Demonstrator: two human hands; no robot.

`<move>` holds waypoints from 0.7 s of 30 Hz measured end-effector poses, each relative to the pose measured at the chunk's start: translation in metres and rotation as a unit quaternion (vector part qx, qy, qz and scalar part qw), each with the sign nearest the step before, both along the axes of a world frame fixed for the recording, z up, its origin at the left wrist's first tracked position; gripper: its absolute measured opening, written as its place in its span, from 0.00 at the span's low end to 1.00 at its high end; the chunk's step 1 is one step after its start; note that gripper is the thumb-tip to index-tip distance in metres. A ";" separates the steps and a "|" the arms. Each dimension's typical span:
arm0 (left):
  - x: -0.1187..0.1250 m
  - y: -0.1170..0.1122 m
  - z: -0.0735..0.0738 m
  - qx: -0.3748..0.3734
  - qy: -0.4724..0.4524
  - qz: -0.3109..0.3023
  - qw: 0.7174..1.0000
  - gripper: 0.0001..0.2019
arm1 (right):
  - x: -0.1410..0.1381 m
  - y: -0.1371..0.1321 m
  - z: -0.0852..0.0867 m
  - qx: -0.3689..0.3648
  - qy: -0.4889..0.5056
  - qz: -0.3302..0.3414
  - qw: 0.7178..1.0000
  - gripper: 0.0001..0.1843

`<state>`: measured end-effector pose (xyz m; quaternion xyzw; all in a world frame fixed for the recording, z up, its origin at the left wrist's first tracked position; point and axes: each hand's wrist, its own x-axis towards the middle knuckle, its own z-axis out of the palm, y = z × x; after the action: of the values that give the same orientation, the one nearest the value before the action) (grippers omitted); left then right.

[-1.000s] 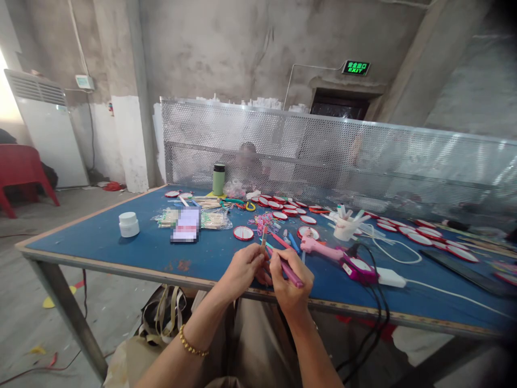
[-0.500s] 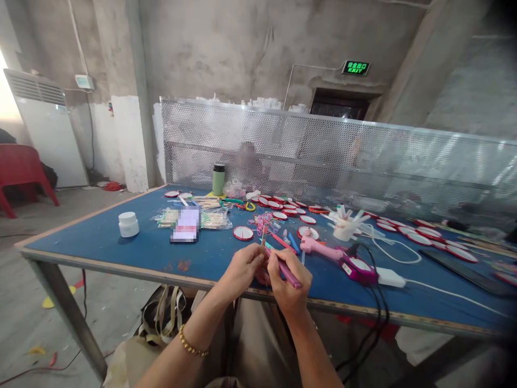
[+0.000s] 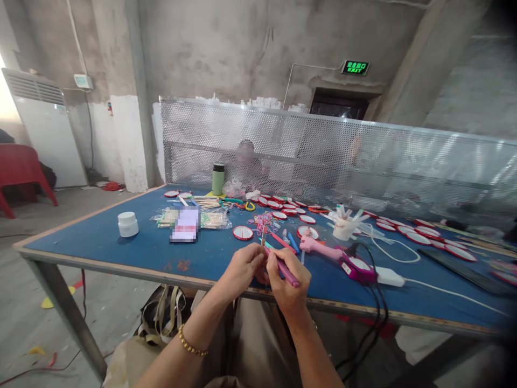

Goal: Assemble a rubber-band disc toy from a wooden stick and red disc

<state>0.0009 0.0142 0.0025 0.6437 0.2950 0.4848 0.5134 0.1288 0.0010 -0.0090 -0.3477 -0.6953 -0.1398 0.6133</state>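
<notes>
My right hand (image 3: 291, 285) is closed around a purple pen-like tool (image 3: 289, 275), whose back end points down toward me. Pinched in my left hand (image 3: 241, 269) is a thin upright stick (image 3: 264, 236) with a reddish tip. Both hands meet above the table's front edge, and the pen's working end is hidden between the fingers. Just beyond them lie a red pen (image 3: 281, 242), a blue pen (image 3: 293, 243) and a tangle of pink and purple bands (image 3: 263, 222). A round red-rimmed disc (image 3: 243, 233) rests to the left of these.
On the blue table (image 3: 97, 248) stand a white jar (image 3: 128, 224), a green bottle (image 3: 217, 180) and a cup of sticks (image 3: 343, 228). A phone (image 3: 186, 225) lies on bagged sticks. Right of my hands sits a pink tool (image 3: 323, 249) with cables. Behind the perforated screen (image 3: 323, 151) is a person.
My hands stay together in almost the same place, still gripping the pen and the stick. The view has shifted very slightly.
</notes>
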 end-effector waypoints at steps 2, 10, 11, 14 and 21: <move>0.000 0.000 0.000 -0.003 0.000 0.000 1.000 0.13 | 0.000 0.000 0.000 0.000 0.005 -0.005 1.000 0.05; 0.001 0.001 -0.002 -0.018 -0.015 -0.014 1.000 0.12 | 0.000 -0.001 0.002 0.011 0.017 -0.012 1.000 0.05; 0.001 0.001 -0.002 -0.017 -0.016 -0.012 1.000 0.12 | 0.000 -0.001 0.002 0.010 0.015 -0.011 1.000 0.05; 0.001 0.000 -0.002 -0.012 -0.016 -0.011 1.000 0.12 | 0.000 -0.001 0.003 0.009 0.010 -0.012 1.000 0.06; 0.001 0.001 -0.001 -0.021 -0.023 -0.012 0.999 0.12 | 0.000 -0.002 0.003 0.013 0.013 -0.018 1.000 0.05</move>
<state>0.0022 0.0152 0.0013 0.6250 0.2850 0.4872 0.5392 0.1288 -0.0007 -0.0063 -0.3544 -0.6790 -0.1554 0.6238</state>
